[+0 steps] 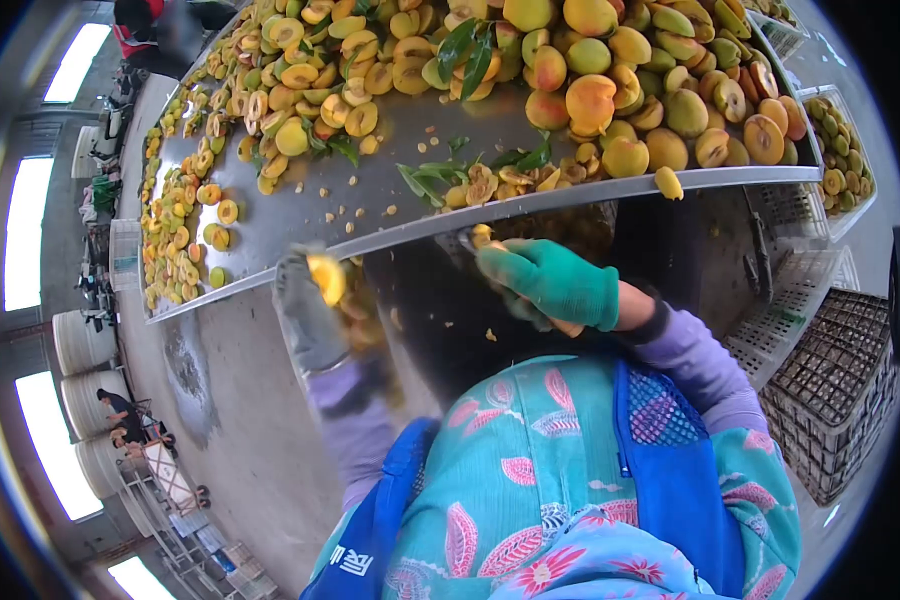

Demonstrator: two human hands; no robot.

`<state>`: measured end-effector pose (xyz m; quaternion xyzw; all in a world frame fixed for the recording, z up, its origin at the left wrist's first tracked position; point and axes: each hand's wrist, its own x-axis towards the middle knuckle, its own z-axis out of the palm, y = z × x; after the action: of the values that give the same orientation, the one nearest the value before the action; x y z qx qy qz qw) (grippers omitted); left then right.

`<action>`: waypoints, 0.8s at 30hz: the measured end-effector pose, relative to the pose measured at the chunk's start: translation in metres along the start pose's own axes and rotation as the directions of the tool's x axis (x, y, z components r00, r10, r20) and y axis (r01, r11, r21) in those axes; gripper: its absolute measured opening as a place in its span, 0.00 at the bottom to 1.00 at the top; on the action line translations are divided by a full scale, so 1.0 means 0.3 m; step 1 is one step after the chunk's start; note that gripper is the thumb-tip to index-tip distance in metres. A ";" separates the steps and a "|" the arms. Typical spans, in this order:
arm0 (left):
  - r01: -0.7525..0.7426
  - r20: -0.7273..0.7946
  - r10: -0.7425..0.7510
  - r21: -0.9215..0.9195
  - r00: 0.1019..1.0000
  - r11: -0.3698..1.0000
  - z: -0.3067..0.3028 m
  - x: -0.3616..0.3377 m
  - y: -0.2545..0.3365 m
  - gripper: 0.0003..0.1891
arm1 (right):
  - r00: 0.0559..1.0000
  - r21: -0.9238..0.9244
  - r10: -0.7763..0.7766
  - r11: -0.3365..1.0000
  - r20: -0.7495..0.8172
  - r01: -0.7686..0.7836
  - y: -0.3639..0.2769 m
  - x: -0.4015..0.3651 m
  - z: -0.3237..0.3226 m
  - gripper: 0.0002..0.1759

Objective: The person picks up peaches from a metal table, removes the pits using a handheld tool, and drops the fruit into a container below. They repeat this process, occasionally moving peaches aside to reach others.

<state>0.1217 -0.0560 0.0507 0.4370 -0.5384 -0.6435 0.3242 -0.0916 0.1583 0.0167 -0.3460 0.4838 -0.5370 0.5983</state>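
Below the near edge of the metal table (380, 236), my left hand (308, 315) in a grey glove is blurred by motion. A yellow peach half (327, 280) is at its fingers. My right hand (555, 283), in a green glove, is closed around a small hand tool (467, 240) with a metal tip. A bit of yellow flesh shows by that tip, and a tan end, perhaps the handle, sticks out under the glove. Whole and halved peaches (625, 90) are heaped on the table, with leaves (465, 55) and loose stones among them.
To the right stand white plastic crates (840, 150), one full of fruit, and a dark lattice crate (825, 390). A small yellow piece (669, 183) sits on the table rim. White tubs (83, 342) line the left wall. Other people (125, 415) are farther off.
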 end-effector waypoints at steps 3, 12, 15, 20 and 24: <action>-0.077 0.049 0.197 0.987 0.979 0.142 -0.059 0.104 0.021 0.19 | 0.785 -0.872 -0.560 0.486 -0.266 0.051 -0.001 0.010 -0.078 0.16; -0.443 0.448 -0.007 0.887 0.894 0.127 0.527 0.181 -0.177 0.21 | 0.898 -0.978 -0.387 0.077 -0.209 -0.195 0.074 0.255 -0.376 0.19; -0.725 0.759 0.047 0.599 0.649 0.340 0.532 0.338 -0.356 0.19 | 0.948 -0.832 -0.035 0.492 -0.316 -0.259 -0.037 0.280 -0.311 0.25; -0.477 0.628 0.091 0.481 0.773 0.736 0.537 0.136 -0.109 0.14 | 0.871 -0.248 -0.036 0.964 -0.490 -0.100 0.041 0.300 -0.276 0.32; -0.629 0.667 0.288 0.348 0.687 0.695 0.477 -0.003 -0.048 0.17 | 0.862 -0.339 -0.222 0.939 -0.456 0.063 0.008 0.227 -0.193 0.27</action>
<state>-0.0076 0.0064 0.0422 0.1427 -0.8659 -0.4496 0.1665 -0.1490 0.0983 -0.0167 -0.3249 0.6702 -0.5664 0.3528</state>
